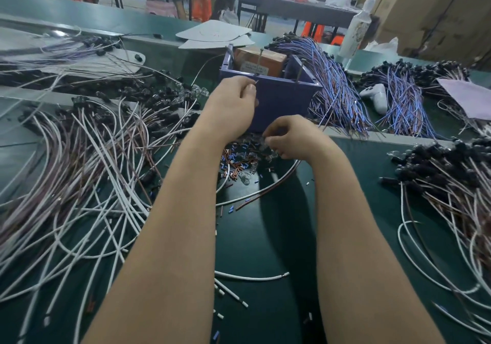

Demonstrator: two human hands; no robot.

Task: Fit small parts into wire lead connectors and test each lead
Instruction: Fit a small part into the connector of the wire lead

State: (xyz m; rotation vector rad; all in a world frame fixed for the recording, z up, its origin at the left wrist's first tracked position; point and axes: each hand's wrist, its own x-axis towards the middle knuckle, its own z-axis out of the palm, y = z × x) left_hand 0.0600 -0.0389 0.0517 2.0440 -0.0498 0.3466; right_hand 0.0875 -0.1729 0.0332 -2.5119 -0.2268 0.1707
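Observation:
My left hand (233, 104) is raised in front of the purple box (281, 99) and pinches a thin bare wire end (255, 81) near the box's rim. Lower down, my right hand (289, 136) has its fingers curled over a pile of small clear bulbs (265, 144) and brown and blue sleeve bits (236, 160) on the green table; whether it holds one is hidden. A white and brown wire lead (265, 192) curves on the table under my right wrist.
Heaps of white and brown leads with black connectors lie to the left (79, 171) and right (451, 184). Blue leads (334, 86) pile behind the box. A white game controller (377, 96) and a white bottle (356, 30) sit at the back right.

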